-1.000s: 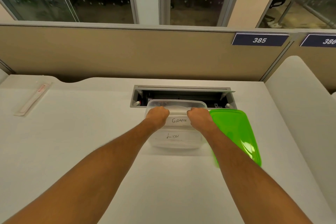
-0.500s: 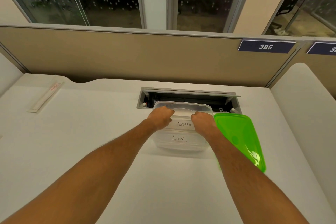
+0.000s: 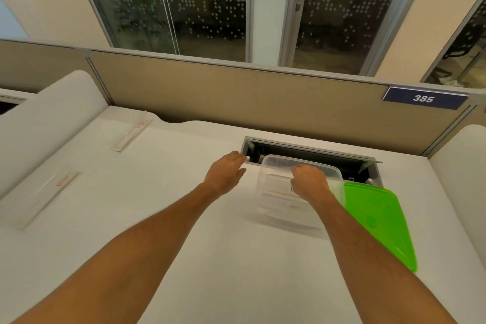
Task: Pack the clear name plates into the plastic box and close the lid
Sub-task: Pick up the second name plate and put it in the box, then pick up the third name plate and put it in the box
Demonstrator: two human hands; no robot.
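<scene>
The clear plastic box [image 3: 273, 208] stands on the white desk in front of the cable slot, with clear name plates [image 3: 278, 187] stacked inside. My right hand [image 3: 310, 183] reaches into the box, its fingers curled down over the top plate. Just left of the box, my left hand [image 3: 226, 174] hovers above the desk, fingers relaxed and holding nothing. The green lid [image 3: 381, 223] lies flat on the desk to the right of the box. Two more clear name plates lie on the desk at the left, one farther back [image 3: 131, 134] and one nearer [image 3: 47, 195].
An open cable slot [image 3: 313, 151] is cut into the desk just behind the box. A beige partition [image 3: 236, 95] with a sign reading 385 [image 3: 423, 99] closes off the back. White dividers rise at the left [image 3: 52, 113] and right [image 3: 462, 166] desk edges.
My left hand has let go and drawn out of the box to the left. My right hand stays in the box. The view has swung left, showing two more plates.
</scene>
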